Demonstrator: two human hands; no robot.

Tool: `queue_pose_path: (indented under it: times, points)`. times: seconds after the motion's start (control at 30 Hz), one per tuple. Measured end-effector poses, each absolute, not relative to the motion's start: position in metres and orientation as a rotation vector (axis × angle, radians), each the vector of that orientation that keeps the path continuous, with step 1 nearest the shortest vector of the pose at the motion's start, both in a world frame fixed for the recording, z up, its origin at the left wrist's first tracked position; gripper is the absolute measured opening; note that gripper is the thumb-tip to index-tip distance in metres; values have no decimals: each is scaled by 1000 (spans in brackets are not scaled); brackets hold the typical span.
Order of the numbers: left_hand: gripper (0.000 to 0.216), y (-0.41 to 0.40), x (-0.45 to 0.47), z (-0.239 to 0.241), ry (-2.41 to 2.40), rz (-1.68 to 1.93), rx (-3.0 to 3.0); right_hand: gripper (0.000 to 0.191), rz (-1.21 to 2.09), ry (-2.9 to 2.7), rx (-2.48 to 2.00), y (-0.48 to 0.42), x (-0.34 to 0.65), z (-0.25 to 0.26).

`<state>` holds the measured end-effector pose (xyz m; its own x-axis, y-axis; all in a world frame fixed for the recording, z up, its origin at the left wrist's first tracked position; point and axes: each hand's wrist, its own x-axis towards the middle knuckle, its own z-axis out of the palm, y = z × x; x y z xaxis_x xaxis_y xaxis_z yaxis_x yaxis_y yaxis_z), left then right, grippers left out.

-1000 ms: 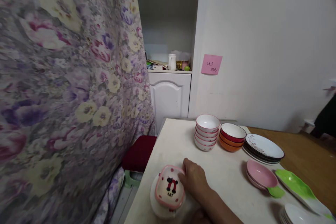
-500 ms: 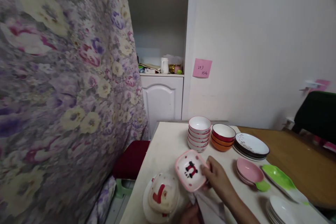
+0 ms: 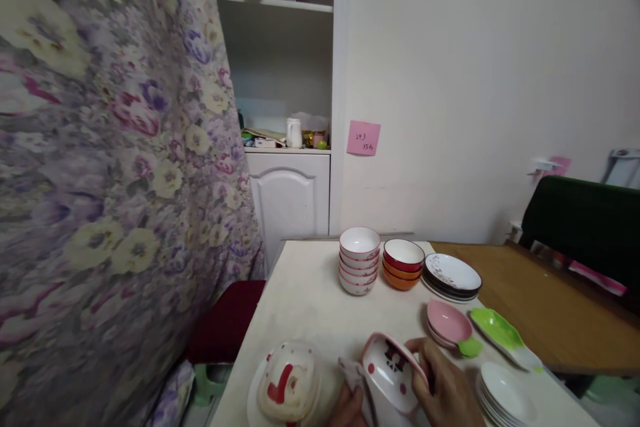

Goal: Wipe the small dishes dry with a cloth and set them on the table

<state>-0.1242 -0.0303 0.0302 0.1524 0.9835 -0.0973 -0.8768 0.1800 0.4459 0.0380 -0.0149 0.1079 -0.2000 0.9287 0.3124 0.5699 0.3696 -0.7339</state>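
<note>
A small square dish [image 3: 386,377] with a pink rim, red dots and a black-and-red cat picture is tilted on edge near the front of the table. My right hand [image 3: 445,387] is closed on its right rim. My left hand [image 3: 349,408], partly cut off by the lower edge, grips a pale cloth [image 3: 356,377] that lies against the dish's left side. To the left, square cream bowls [image 3: 291,383] with a red mark inside rest on a white plate [image 3: 253,395].
Toward the back of the white table [image 3: 300,280] stand white bowls [image 3: 359,260], red and orange bowls [image 3: 403,265] and dark-edged plates [image 3: 453,275]. Pink dishes [image 3: 449,321], a green leaf-shaped dish [image 3: 503,333] and small white plates [image 3: 507,393] are at right. A red stool [image 3: 225,320] is at left.
My right hand has brought the dish lower and tipped it up on its side, closer to the cloth in my left hand. The view has swung to the right.
</note>
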Motion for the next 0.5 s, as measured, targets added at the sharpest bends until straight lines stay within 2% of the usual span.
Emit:
queue_pose_path:
  times: [0.1, 0.17, 0.27, 0.37, 0.5]
  points:
    - [49, -31, -126, 30, 431, 1374, 318, 15, 718, -1941, -1298, -18, 41, 106]
    - [59, -31, -128, 26, 472, 1369, 284, 4, 776, -1917, -1307, -18, 42, 102]
    - [70, -27, -127, 15, 609, 1323, 291, 17, 808, -1789, -1330, -16, 40, 92]
    - [84, -25, -120, 4, 692, 1272, 329, 21, 809, -1700, -1339, -14, 34, 81]
    - [93, -26, -119, 1, 708, 1295, 344, 6, 829, -1651, -1302, -14, 23, 67]
